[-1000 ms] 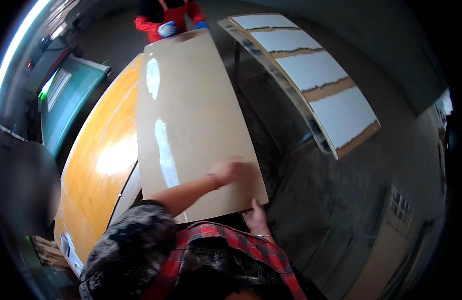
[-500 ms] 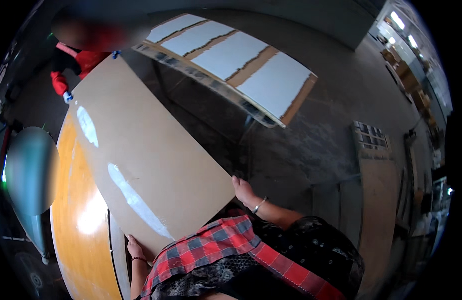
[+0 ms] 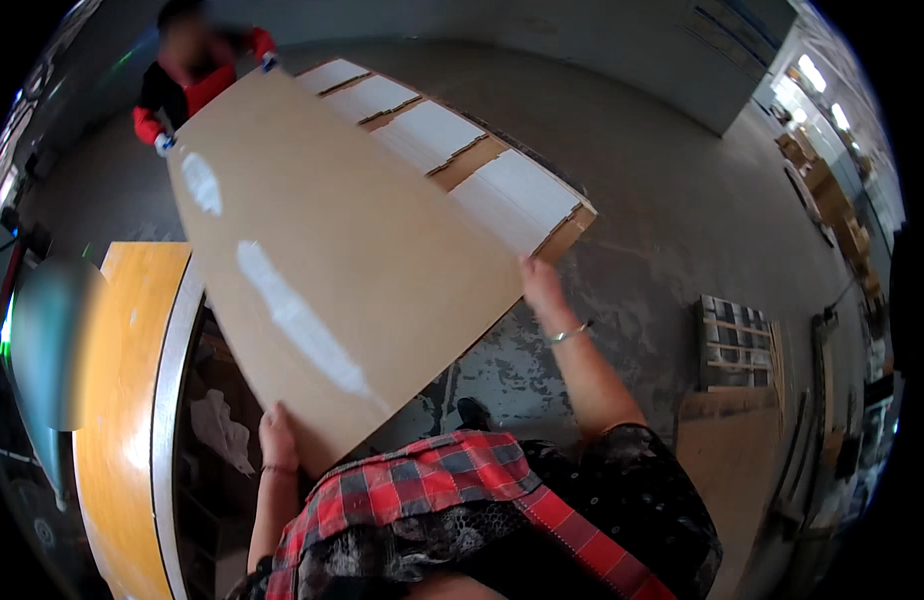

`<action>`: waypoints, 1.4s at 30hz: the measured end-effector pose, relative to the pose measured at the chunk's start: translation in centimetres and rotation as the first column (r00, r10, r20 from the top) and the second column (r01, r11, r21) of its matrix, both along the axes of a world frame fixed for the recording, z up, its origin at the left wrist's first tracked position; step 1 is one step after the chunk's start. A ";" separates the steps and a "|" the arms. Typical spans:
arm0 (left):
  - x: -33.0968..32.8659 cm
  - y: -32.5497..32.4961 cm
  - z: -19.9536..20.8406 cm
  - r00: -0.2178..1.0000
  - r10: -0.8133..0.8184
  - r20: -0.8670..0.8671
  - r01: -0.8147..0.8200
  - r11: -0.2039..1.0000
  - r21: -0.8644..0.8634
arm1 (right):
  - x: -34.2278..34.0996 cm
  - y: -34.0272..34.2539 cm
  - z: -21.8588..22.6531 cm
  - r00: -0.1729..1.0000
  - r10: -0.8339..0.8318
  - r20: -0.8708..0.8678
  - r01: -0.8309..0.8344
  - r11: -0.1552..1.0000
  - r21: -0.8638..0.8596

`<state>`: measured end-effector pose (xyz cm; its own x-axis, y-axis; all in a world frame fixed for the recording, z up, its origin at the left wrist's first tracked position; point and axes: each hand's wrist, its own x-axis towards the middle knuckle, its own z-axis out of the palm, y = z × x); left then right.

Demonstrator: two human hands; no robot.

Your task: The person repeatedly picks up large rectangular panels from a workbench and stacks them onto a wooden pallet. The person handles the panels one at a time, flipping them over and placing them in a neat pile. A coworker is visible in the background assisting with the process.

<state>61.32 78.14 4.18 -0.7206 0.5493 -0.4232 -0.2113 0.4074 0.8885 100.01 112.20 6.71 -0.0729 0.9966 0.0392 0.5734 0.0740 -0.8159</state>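
The large beige panel (image 3: 332, 250) is in the air, carried flat between the person and a co-worker in red (image 3: 192, 75) at the far end, above the orange bench (image 3: 122, 400) and the white boards (image 3: 452, 150). The left hand (image 3: 279, 435) has its grip closed on the near corner, and the right hand (image 3: 542, 285) is closed on the near right edge. The glossy panel could slide from such thin edge holds, and its far side might knock the white boards.

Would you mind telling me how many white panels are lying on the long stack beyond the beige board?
4 white panels show on the stack: far end, next, third, and nearest. The beige board covers their left parts, so more may be hidden.
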 end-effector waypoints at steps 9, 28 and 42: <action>17.4 24.4 -0.8 0.773 -0.476 -0.419 0.217 0.820 -0.530 | 15.4 24.3 -3.9 0.834 -0.127 0.537 0.074 0.990 0.118; 23.9 23.0 -2.7 0.910 -0.091 0.404 0.024 0.985 0.169 | 13.5 29.9 -4.2 0.839 0.165 0.518 -0.161 0.986 -0.052; 20.3 19.1 4.4 0.854 -0.520 0.003 0.520 0.854 -0.016 | 14.2 31.6 3.0 0.835 0.204 0.511 -0.252 0.968 0.025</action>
<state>81.62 97.19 8.62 -0.3317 0.8375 -0.4343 0.0363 0.4713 0.8812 114.22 143.84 9.71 -0.3308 0.9435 0.0213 0.8593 0.3104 -0.4065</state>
